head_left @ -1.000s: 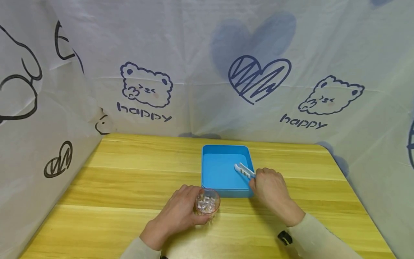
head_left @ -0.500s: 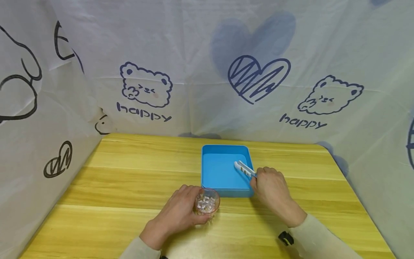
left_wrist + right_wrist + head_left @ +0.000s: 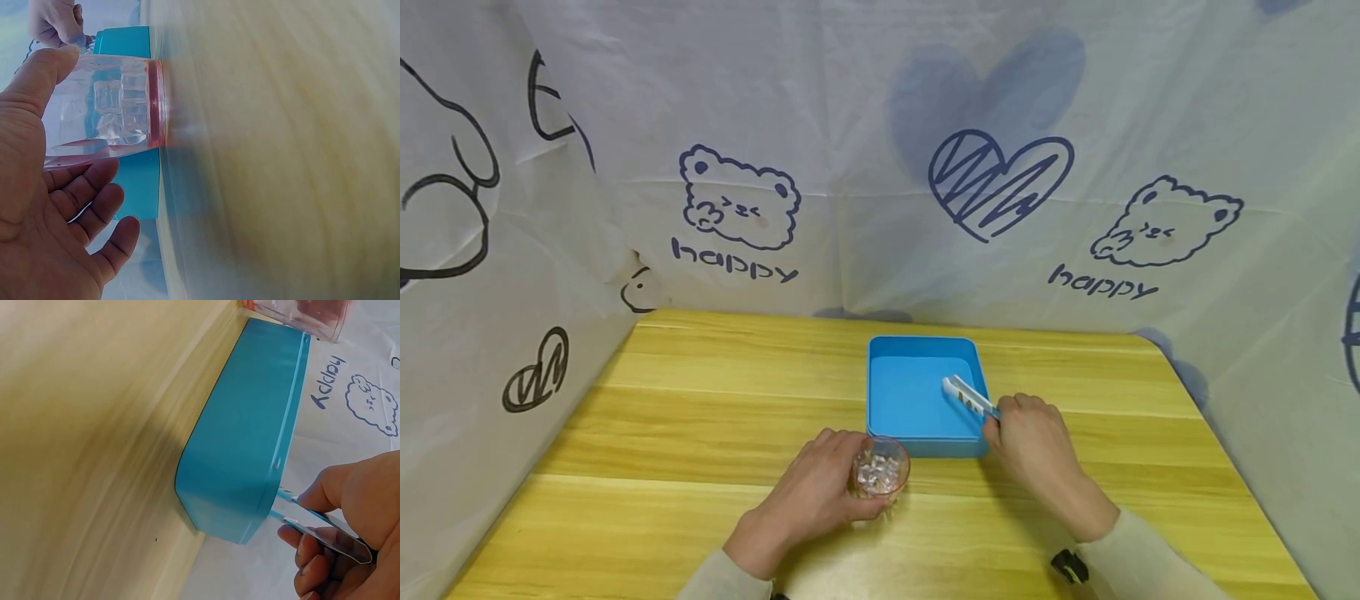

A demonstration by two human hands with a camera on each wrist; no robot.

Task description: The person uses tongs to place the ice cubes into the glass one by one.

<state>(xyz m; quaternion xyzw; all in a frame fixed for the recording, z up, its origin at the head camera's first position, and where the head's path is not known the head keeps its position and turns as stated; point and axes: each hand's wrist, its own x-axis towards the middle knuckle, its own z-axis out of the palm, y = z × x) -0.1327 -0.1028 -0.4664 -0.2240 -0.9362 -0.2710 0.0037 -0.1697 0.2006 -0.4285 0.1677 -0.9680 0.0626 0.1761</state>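
A clear cup [image 3: 880,468] with a pinkish rim and base stands on the table, holding several clear, ice-like cubes [image 3: 115,115]. My left hand [image 3: 822,482] holds the cup from its left side, thumb on the near side and fingers around the far side. Just behind the cup is a square blue box [image 3: 917,446] without a lid. Over its right wall my right hand [image 3: 1033,433] grips a pair of white and blue tongs [image 3: 967,395]. Their white tips are inside the box, a little apart, with nothing visible between them. In the right wrist view the box wall hides those tips.
The wood-grain table [image 3: 715,392] spreads out on both sides of the box. White cloth [image 3: 865,208] printed with hearts and bears hangs behind the table and along its sides.
My right hand has drifted slightly to the right and toward me, while the tong tips have stayed nearly in place. The left hand, cup and box have not moved.
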